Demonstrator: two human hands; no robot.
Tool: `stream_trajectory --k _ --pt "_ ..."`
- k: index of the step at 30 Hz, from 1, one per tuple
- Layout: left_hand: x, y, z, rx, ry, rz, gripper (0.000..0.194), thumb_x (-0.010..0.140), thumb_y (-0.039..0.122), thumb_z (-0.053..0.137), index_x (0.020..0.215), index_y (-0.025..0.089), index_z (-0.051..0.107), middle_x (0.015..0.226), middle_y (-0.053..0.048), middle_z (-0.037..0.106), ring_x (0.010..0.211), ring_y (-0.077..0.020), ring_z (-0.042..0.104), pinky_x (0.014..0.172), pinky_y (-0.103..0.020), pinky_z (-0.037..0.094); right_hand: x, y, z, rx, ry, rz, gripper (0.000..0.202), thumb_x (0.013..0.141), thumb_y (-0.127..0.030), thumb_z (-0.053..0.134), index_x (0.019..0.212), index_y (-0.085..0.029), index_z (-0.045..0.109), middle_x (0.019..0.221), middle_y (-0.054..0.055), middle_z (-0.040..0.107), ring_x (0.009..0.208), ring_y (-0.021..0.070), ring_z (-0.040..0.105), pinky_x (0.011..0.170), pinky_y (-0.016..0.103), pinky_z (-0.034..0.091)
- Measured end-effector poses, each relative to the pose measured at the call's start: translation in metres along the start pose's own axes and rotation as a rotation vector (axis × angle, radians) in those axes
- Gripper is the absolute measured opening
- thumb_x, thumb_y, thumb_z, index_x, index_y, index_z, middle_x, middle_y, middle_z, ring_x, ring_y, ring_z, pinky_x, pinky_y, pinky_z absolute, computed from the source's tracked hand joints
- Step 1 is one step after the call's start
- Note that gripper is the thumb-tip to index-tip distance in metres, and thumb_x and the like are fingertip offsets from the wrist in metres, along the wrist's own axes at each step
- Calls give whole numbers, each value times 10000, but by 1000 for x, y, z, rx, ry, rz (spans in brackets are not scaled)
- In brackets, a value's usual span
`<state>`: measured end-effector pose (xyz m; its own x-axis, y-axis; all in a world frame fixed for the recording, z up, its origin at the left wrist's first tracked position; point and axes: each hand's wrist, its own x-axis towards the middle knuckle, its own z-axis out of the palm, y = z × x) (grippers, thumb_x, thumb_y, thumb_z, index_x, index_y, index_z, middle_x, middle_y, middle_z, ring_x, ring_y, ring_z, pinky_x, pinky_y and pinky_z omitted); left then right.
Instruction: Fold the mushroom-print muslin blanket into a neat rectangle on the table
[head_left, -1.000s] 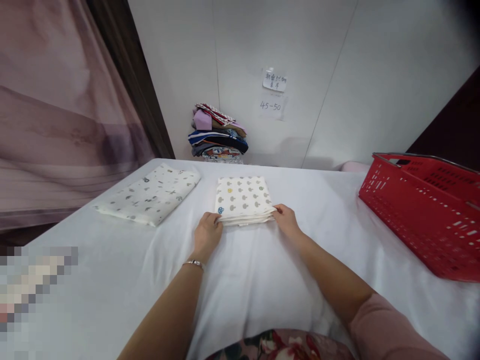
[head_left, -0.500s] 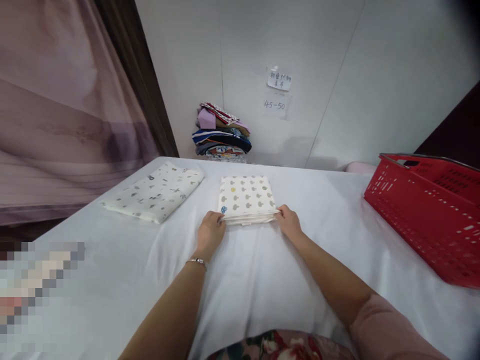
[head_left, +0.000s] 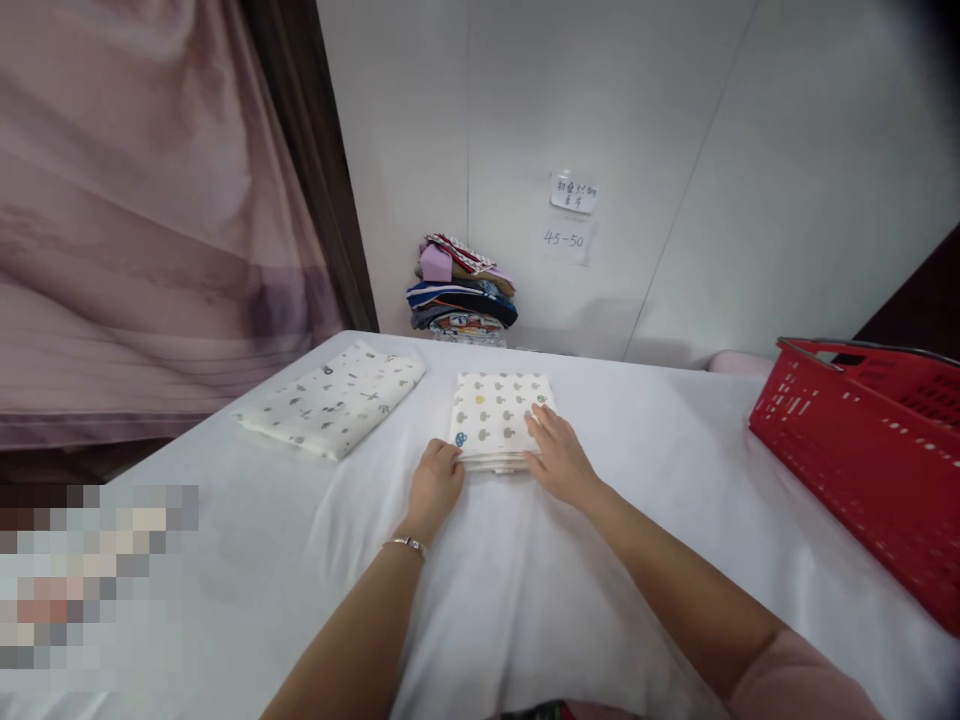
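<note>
A white cloth [head_left: 499, 410] printed with grey shapes and a few coloured ones lies folded into a neat square, its layered edge towards me. My left hand [head_left: 437, 482] is closed at the square's near left corner, thumb and fingers pinching the fabric. On the near right part, my right hand [head_left: 559, 458] lies with fingers stretched out over the top, touching the cloth. Farther left rests a second folded white cloth [head_left: 337, 400] with small grey and dark prints, apart from both hands.
A white sheet [head_left: 637, 520] covers the table. At the right stands a red perforated basket [head_left: 847, 450] with a metal handle. Folded textiles [head_left: 461, 290] are piled against the wall beyond the far edge. A pink curtain [head_left: 150, 220] hangs at left; paper signs [head_left: 568, 220] are on the wall.
My right hand has let go of the near right corner and now lies flat on the cloth. My left hand stays at its corner. The view has shifted slightly.
</note>
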<state>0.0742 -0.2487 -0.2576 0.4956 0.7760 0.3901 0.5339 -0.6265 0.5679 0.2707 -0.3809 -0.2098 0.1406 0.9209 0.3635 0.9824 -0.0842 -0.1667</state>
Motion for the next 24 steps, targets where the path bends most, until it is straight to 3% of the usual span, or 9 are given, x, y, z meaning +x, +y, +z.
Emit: stream_trajectory --k 4,6,10,14,17,19,22,24 --pt "-1 -1 -1 -33 -3 -19 201 760 134 447 868 199 603 915 -29 558 787 -146 579 750 -271 474 17 7 21 3 -240 136 692 887 -547 297 1418 -104 267 1498 137 197 1388 262 103 1093 434 125" --pt "-1 -1 -1 -46 -21 -28 199 749 127 450 850 204 603 867 -22 555 755 -142 571 734 -268 471 17 17 34 -12 -283 182 737 877 -601 262 1413 -94 278 1495 143 202 1389 256 101 1096 422 108" --pt "0 0 -2 -53 -36 -52 199 730 113 460 838 201 603 839 -19 552 750 -140 560 725 -265 464 12 28 47 -33 -263 177 774 862 -639 249 1415 -99 276 1502 141 176 1391 262 88 1098 421 84" --pt "-1 5 -15 -16 -109 -139 187 738 178 509 878 215 628 884 -12 586 768 -139 578 705 -258 456 16 26 40 22 -314 193 767 851 -660 255 1392 -121 329 1496 141 203 1383 284 124 1085 429 130" --pt "9 14 -28 -15 -157 -204 172 778 326 529 842 227 654 908 -13 607 783 -152 594 698 -266 465 34 21 30 86 -310 229 678 870 -625 264 1343 -159 404 1466 128 290 1368 285 184 1064 427 180" --pt "24 21 -31 15 -106 -187 239 813 395 496 823 218 658 942 -29 615 827 -171 599 727 -283 474 53 18 26 90 -256 238 660 881 -597 277 1356 -151 382 1471 133 277 1373 273 168 1070 420 167" --pt "52 32 -19 116 -20 -22 266 842 359 472 984 201 633 1153 -75 580 1069 -219 539 898 -333 434 86 20 29 66 -170 190 688 887 -571 296 1398 -111 298 1504 139 177 1390 249 92 1093 392 108" --pt "67 32 -2 184 -81 26 328 840 319 481 1128 190 572 1318 -111 481 1228 -253 423 995 -395 360 101 29 36 43 -176 232 700 885 -562 305 1409 -100 273 1512 136 144 1392 246 67 1097 395 87"
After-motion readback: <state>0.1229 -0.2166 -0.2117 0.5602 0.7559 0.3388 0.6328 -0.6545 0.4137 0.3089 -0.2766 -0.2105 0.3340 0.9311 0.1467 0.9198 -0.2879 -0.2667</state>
